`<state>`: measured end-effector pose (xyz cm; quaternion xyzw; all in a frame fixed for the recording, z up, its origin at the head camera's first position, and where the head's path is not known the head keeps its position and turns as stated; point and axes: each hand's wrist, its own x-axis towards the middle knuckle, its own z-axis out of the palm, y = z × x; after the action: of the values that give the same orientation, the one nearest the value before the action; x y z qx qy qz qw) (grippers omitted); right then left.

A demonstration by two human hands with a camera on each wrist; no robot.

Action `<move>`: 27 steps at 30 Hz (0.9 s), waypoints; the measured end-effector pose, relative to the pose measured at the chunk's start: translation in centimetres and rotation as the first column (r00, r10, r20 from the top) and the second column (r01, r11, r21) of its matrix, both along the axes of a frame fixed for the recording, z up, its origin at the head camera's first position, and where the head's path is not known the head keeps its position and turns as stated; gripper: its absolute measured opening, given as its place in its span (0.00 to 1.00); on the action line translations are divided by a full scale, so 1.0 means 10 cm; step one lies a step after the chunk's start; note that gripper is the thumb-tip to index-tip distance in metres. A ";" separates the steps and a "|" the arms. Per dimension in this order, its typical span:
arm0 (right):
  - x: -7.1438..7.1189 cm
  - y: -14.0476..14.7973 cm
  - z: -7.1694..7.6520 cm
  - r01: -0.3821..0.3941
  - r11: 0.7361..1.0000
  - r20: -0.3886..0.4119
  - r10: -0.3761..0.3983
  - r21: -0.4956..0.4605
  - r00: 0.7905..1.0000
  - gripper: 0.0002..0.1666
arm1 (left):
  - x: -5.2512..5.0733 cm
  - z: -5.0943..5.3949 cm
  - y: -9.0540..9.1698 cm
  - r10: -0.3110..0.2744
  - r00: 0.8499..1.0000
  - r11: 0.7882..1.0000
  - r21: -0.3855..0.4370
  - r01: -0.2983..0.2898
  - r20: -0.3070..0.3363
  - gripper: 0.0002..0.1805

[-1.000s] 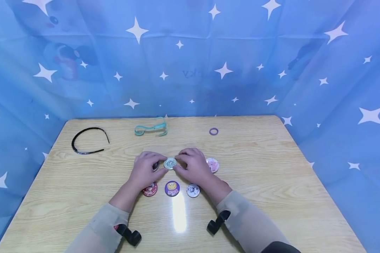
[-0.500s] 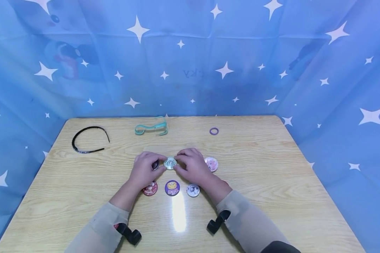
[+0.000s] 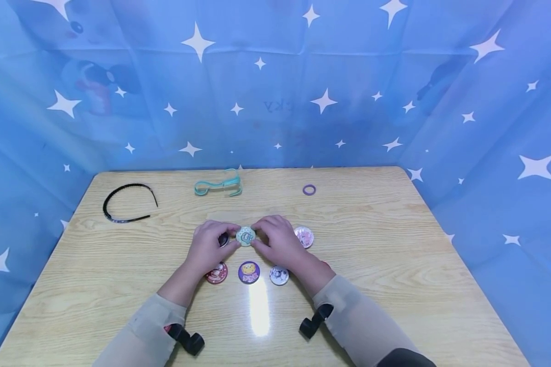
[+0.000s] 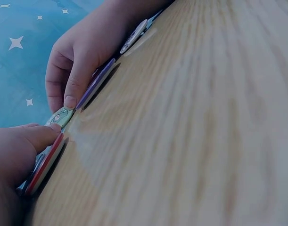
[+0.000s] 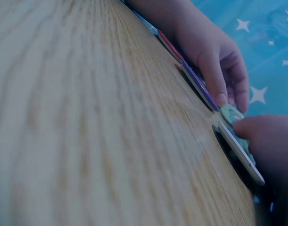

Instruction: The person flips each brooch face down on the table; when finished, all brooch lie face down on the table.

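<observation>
A light green round pin badge (image 3: 245, 236) lies flat at the middle of the table, between both hands. My left hand (image 3: 209, 242) pinches its left edge with thumb and fingers; my right hand (image 3: 277, 240) pinches its right edge the same way. In the left wrist view the green badge (image 4: 60, 117) shows between the two thumbs. A dark badge (image 3: 223, 239) sits inside the curve of my left hand, partly covered. Beside my right hand lies a pink-and-white badge (image 3: 305, 237). Nearer are a red badge (image 3: 217, 273), a purple badge (image 3: 249, 272) and a white badge (image 3: 279, 276).
Along the far part of the wooden table (image 3: 372, 229) lie a black headband (image 3: 127, 203), a teal strap-like item (image 3: 218, 184) and a purple ring (image 3: 309, 189). A red edge (image 3: 326, 264) peeks out behind my right wrist. A blue starry curtain (image 3: 275, 127) hangs behind.
Both hands keep their places around the green badge, whose print looks slightly turned. The pink-and-white badge appears a little further left than before. The headband, teal item and ring stay put.
</observation>
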<state>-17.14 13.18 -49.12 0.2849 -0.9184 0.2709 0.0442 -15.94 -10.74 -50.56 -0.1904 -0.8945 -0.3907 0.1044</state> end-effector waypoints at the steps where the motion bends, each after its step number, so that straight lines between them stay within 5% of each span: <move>1: 0.00 0.00 0.00 0.001 1.000 0.004 -0.001 0.001 1.000 0.21 | 0.00 0.00 0.00 0.001 1.000 1.000 0.001 -0.001 -0.003 0.21; 27: 0.00 -0.02 0.01 0.020 0.997 -0.011 -0.021 -0.079 1.000 0.20 | 0.00 0.00 0.00 -0.011 0.998 0.999 0.040 0.013 -0.056 0.19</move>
<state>-17.10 13.00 -49.07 0.2751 -0.9097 0.3046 0.0635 -15.93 -10.72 -50.57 -0.2045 -0.8821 -0.4038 0.1306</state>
